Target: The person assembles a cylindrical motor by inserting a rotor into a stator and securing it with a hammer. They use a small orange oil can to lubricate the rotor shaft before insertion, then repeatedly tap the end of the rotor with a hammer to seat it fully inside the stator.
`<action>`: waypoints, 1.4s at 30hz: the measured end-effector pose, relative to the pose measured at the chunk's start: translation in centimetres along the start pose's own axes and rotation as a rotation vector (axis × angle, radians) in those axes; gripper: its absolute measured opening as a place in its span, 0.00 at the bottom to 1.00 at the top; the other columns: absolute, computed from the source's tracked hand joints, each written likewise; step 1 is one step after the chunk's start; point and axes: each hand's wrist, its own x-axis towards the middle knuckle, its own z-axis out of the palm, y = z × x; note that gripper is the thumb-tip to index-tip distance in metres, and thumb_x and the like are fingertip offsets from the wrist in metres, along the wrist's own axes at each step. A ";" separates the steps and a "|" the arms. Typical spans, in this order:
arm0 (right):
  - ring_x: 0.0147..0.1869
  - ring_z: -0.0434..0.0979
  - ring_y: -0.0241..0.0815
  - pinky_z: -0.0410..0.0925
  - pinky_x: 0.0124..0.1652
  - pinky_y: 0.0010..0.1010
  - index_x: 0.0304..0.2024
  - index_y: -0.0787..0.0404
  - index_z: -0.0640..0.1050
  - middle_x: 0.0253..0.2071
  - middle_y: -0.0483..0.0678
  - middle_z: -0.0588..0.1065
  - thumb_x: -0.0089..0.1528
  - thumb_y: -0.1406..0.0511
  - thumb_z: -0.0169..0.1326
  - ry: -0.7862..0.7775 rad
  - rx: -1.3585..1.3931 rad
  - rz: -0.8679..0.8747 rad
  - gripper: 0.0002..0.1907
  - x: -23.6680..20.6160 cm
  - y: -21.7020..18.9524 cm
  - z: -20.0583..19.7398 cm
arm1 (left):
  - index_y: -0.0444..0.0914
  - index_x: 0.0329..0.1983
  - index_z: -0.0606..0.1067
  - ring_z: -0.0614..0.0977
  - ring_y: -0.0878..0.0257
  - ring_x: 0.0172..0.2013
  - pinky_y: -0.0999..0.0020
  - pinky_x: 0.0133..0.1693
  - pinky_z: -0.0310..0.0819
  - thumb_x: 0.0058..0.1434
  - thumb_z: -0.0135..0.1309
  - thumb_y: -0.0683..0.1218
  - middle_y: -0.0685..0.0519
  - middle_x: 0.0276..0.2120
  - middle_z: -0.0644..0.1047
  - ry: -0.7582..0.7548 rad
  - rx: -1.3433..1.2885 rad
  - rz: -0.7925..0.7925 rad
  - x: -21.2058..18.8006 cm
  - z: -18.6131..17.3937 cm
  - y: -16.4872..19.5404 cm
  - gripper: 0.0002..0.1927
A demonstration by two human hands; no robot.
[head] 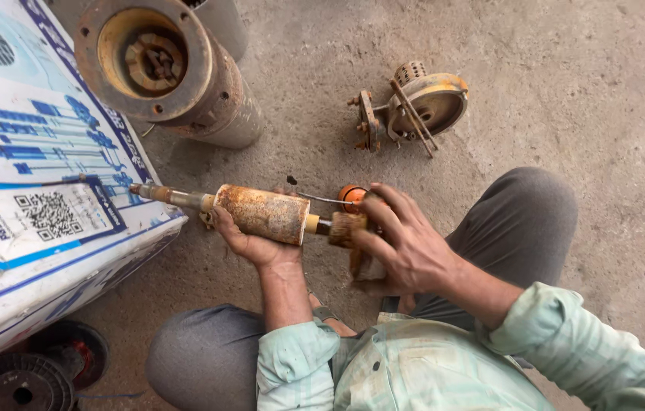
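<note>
Mid-frame: left hand [250, 242] cupped under rusty rotor [261, 214], keeping it level; right hand [402, 243] closed around brown end piece [347, 227]. Upper left: pump casing [166, 68] on floor.

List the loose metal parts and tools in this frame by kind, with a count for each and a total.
Rusty rotor with shaft, held underneath by the left hand: 1
Large rusty cylindrical housing standing on the floor: 1
Rusty pump end piece lying on the floor: 1
Wooden-handled tool gripped by the right hand: 1
Wire spools at lower left: 2
Total: 6
</note>
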 end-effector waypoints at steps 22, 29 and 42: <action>0.65 0.64 0.68 0.64 0.60 0.57 0.52 0.65 0.67 0.58 0.64 0.65 0.40 0.48 0.72 -0.116 0.146 0.167 0.47 1.1 0.0 0.0 | 0.39 0.62 0.64 0.82 0.48 0.41 0.50 0.40 0.85 0.60 0.55 0.69 0.40 0.48 0.68 -0.017 0.062 -0.005 0.0 0.2 -0.9 0.39; 0.61 0.72 0.57 0.70 0.58 0.47 0.55 0.64 0.65 0.58 0.60 0.68 0.46 0.47 0.67 -0.256 0.597 0.416 0.44 -0.3 2.7 0.9 | 0.40 0.62 0.64 0.82 0.52 0.40 0.52 0.40 0.85 0.56 0.56 0.68 0.46 0.46 0.70 -0.008 0.180 0.073 -0.5 0.5 -0.3 0.39; 0.60 0.72 0.54 0.69 0.57 0.45 0.53 0.65 0.66 0.54 0.57 0.69 0.42 0.43 0.70 -0.224 0.526 0.396 0.49 0.0 2.6 1.6 | 0.42 0.63 0.62 0.81 0.52 0.46 0.49 0.45 0.86 0.54 0.54 0.69 0.45 0.47 0.68 0.037 0.157 -0.012 0.0 -0.3 -1.1 0.41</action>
